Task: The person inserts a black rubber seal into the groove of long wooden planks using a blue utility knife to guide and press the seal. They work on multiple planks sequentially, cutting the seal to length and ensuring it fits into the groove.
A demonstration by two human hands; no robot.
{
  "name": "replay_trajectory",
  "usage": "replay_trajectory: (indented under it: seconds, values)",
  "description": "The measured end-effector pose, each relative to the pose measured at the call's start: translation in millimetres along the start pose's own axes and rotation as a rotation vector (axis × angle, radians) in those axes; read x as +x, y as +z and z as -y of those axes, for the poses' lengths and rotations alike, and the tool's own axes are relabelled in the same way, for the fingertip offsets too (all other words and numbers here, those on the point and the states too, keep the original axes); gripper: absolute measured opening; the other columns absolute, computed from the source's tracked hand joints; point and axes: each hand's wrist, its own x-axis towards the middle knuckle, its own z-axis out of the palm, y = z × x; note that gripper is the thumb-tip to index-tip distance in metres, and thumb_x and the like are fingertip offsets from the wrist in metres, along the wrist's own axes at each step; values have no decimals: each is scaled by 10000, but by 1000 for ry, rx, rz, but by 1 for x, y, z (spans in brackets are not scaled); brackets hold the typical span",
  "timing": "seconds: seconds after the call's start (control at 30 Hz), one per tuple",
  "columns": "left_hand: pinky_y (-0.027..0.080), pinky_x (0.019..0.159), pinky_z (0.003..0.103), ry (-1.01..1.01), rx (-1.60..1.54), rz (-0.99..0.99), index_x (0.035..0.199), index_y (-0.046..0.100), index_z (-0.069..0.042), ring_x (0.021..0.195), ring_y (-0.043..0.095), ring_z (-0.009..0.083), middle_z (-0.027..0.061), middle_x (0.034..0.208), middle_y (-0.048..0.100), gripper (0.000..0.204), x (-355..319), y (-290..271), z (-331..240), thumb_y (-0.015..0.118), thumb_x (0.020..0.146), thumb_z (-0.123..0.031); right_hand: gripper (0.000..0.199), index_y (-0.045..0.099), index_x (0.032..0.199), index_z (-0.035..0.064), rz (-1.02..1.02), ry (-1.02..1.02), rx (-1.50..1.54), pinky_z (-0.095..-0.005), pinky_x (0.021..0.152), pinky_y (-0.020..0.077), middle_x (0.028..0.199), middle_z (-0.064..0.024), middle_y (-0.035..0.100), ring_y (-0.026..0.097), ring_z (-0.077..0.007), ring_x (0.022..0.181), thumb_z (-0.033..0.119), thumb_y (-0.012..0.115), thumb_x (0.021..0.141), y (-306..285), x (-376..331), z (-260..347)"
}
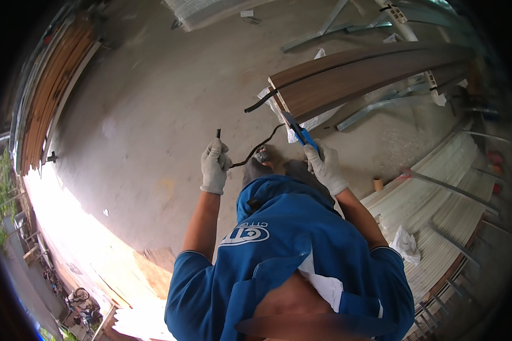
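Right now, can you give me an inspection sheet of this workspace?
Surface: bare concrete floor, sunlit at lower left.
Job's things: black rubber strip running from the left hand toward the brown panels; blue-handled tool.
Clutter: crumpled white rag, small cardboard roll.
Grippers: left hand, gloved, fingers closed on the strip; right hand, gloved, closed on the tool.
Cables: nothing seen.
Surroundings: white profiles stacked on the right, wooden boards on the left, metal channels beyond.

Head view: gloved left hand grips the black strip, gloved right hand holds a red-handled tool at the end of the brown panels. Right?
Not quite. In the head view the tool in the right hand has a blue handle, not red. The rest holds: the left hand grips the black strip, by the brown panels.
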Motion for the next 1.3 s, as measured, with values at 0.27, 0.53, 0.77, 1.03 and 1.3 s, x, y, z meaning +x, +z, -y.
replay_trajectory:
  seconds: [0.27,0.53,0.77,1.03,1.3]
  values:
    - [307,488,266,223,-54,-127,936,639,-50,483,368,87,-46,571,380,328,40,21,-34,634,1050,-358,396,575,1279,30,-24,77,132,-291,500,501,658,-32,604,594,-111,524,363,549,1065,-15,-18,7]
    - [310,487,254,331,232,-43,1144,698,-10,500,391,58,-45,597,433,349,87,52,-77,609,1062,-338,445,501,1420,74,-55,124,-49,-412,769,538,906,-134,676,691,-268,779,233,580,1012,-39,-22,-21]
    - [542,646,305,181,408,131,1219,686,-55,745,604,129,-3,798,592,397,124,101,-46,558,1079,-404,229,624,1043,66,-378,154,536,-233,611,472,818,7,619,607,-72,690,272,713,999,-124,10,-43]
    - [579,704,331,56,461,102,1272,657,-89,858,634,130,10,956,657,387,140,124,-29,591,1063,-408,269,619,1036,69,-538,86,686,-257,613,483,792,4,627,591,-89,663,330,681,1021,-242,55,-93]
    - [517,529,271,59,691,-125,1227,680,-61,699,638,135,21,912,673,476,141,142,-25,623,1031,-490,256,640,1038,80,-508,-5,672,-241,560,471,777,7,620,598,-86,628,322,712,993,-319,114,-132]
